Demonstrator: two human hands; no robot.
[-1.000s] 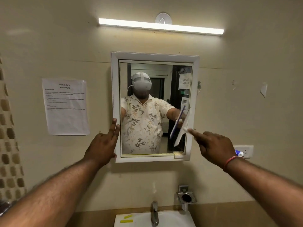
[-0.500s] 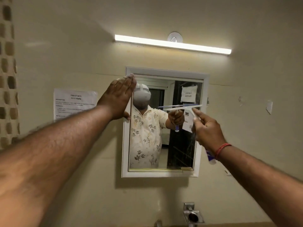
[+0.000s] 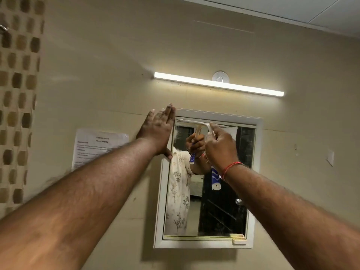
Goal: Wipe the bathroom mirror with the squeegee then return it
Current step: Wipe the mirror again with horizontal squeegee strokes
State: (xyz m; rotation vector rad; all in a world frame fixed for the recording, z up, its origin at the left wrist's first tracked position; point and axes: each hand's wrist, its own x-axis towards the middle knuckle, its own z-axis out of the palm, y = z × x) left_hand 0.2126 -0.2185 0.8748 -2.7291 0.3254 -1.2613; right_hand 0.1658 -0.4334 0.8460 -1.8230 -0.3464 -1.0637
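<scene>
The white-framed bathroom mirror (image 3: pixel 218 201) hangs on the beige wall. My right hand (image 3: pixel 221 148) grips the squeegee (image 3: pixel 215 179) by its blue-and-white handle, which sticks out below my fist. The white blade lies level along the glass's top edge. My left hand (image 3: pixel 158 129) lies flat, fingers together, on the frame's upper left corner and holds nothing. The glass reflects a person in a floral shirt and the hand with the squeegee.
A lit tube light (image 3: pixel 218 83) runs above the mirror, with a round white fitting behind it. A printed paper sheet (image 3: pixel 91 145) is stuck to the wall at the left. Brown mosaic tiles (image 3: pixel 17 94) cover the far left wall.
The squeegee turned from slanted at the mirror's right side to level, then rose to the top edge. My left hand climbed from the frame's lower left to its upper left corner. The view tilted upward.
</scene>
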